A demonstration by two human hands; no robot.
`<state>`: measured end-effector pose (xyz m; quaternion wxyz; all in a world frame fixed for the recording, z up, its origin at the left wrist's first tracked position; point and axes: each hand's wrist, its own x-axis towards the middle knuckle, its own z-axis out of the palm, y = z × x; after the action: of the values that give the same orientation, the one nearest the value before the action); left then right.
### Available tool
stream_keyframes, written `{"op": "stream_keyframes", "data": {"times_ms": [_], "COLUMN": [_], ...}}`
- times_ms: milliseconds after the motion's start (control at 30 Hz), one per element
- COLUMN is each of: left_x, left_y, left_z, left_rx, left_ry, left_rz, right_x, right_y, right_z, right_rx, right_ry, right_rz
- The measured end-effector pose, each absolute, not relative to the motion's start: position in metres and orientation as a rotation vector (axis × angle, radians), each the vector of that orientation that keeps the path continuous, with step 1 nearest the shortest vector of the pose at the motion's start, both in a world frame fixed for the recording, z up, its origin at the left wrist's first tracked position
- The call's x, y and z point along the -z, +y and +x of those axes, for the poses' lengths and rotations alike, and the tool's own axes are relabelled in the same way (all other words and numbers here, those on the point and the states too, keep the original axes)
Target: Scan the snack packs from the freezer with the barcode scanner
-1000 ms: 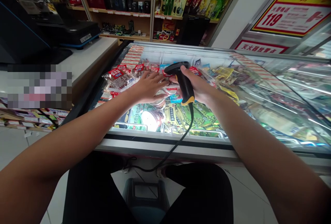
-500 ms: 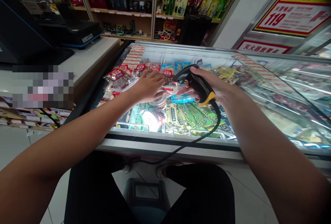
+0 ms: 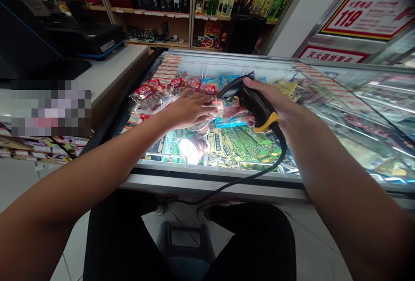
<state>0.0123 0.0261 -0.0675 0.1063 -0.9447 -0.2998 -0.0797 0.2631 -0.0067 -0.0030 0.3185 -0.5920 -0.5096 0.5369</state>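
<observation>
Right hand [image 3: 270, 99] clamped round the grip of a black-and-yellow plastic handheld scanner [image 3: 257, 103]; thumb on top, fingers curled beneath. Scanner is held above the glass-topped chest freezer [image 3: 207, 182], nearer its left edge than its right, head angled toward the left hand [image 3: 191, 108]. Count: one scanner, one black cable [image 3: 284, 145], looping over the freezer's front edge.

Left hand palm down, fingers slightly spread, fingertips at a clear round plastic tub [image 3: 218, 110] just beside the scanner head; cannot tell whether they grip it. A second clear round tub [image 3: 199, 128] sits below that hand. At least four red-labelled clear bags [image 3: 151, 99] toward the left edge. Green printed packets [image 3: 248, 140] near the front edge, overlapping; number unclear.
</observation>
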Motion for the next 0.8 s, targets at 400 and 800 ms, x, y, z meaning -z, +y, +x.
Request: {"op": "stream_keyframes", "data": {"times_ms": [400, 800], "left_x": [0.0643, 0.0666], "left_y": [0.0209, 0.0216], "left_z": [0.0194, 0.0183], "left_rx": [0.199, 0.21], "left_ry": [-1.006, -1.016], "left_rz": [-2.72, -2.688], "right_x": [0.0058, 0.0015], "right_y": [-0.0055, -0.0104], "right_z": [0.2636, 0.2601], "right_rx": [-1.479, -1.276], "right_ry": [-1.409, -1.556], "right_rz": [-1.498, -1.56]}}
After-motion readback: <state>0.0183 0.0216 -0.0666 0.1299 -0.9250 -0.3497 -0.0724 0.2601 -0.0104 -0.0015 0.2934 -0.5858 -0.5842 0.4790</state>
